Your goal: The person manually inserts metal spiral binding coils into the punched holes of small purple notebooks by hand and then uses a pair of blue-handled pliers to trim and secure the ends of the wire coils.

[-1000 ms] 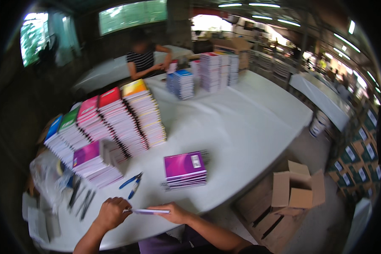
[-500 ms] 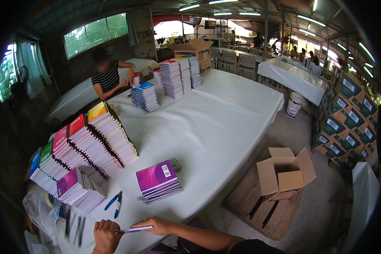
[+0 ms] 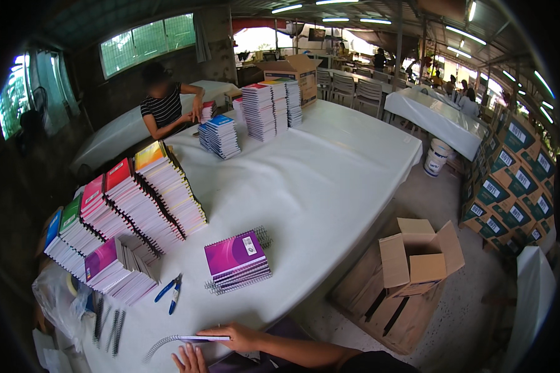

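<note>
At the near table edge my right hand (image 3: 235,336) grips a thin notebook (image 3: 204,339), seen almost edge-on. A loose wire spiral (image 3: 158,345) trails in a curve from the notebook's left end. Just below them, my left hand (image 3: 190,360) is open with its fingers apart, partly cut off by the lower edge; I cannot tell whether it touches the notebook. Beyond lies a small pile of purple spiral notebooks (image 3: 235,256), coils jutting from its sides. Blue-handled pliers (image 3: 170,293) rest to the left, near several loose metal spirals (image 3: 114,332).
Tall stacks of notebooks with coloured covers (image 3: 127,199) line the table's left side. Across the white-covered table (image 3: 305,180), a person (image 3: 163,109) handles notebooks near more stacks (image 3: 261,112). An open carton (image 3: 417,264) sits on a wooden pallet (image 3: 361,298) to the right.
My left hand has opened from a fist at the notebook's left end and moved down and right. The spiral trailing from that end now shows. My right hand keeps its hold.
</note>
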`<state>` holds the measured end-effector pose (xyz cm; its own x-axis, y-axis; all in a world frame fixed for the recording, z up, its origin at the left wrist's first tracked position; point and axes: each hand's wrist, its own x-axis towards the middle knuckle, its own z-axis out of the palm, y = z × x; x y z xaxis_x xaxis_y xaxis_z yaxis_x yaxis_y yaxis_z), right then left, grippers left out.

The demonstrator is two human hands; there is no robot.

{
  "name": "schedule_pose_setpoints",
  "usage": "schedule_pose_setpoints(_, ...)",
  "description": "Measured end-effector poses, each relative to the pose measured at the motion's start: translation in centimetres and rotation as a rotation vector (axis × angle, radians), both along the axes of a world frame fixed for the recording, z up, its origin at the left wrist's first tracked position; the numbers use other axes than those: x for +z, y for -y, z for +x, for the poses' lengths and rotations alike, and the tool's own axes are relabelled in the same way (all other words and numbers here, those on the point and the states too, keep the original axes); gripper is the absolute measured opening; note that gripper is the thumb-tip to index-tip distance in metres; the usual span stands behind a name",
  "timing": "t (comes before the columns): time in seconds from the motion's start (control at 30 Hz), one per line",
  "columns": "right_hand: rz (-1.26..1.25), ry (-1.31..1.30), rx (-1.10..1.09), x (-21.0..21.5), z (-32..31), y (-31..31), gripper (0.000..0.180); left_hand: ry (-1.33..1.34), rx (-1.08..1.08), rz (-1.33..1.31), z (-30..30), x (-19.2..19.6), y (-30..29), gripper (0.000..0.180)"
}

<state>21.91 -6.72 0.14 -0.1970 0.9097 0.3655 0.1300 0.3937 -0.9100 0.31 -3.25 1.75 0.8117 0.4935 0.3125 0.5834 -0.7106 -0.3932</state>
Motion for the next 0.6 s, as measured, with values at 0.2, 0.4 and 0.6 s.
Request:
schedule_pose_setpoints(0.2, 0.049, 0.017, 0.053, -1.3, -2.5, 0.6, 0.053, 0.568, 0.294, -0.147, -2.8, -3.6, -1.4, 0.112)
schedule_pose_setpoints(0.4, 0.09, 0.092, 0.048, -1.5, -3.0, 0.6, 0.061, 0.49, 0.045, 0.115, -2.6, -3.7, -0.7, 0.104)
schedule_pose_setpoints(0.6, 0.257, -0.053, -0.113, -1.0, -2.5, 0.5, 0.065, 0.366, -0.082, -0.111, -2.8, -5.0, -0.9, 0.094)
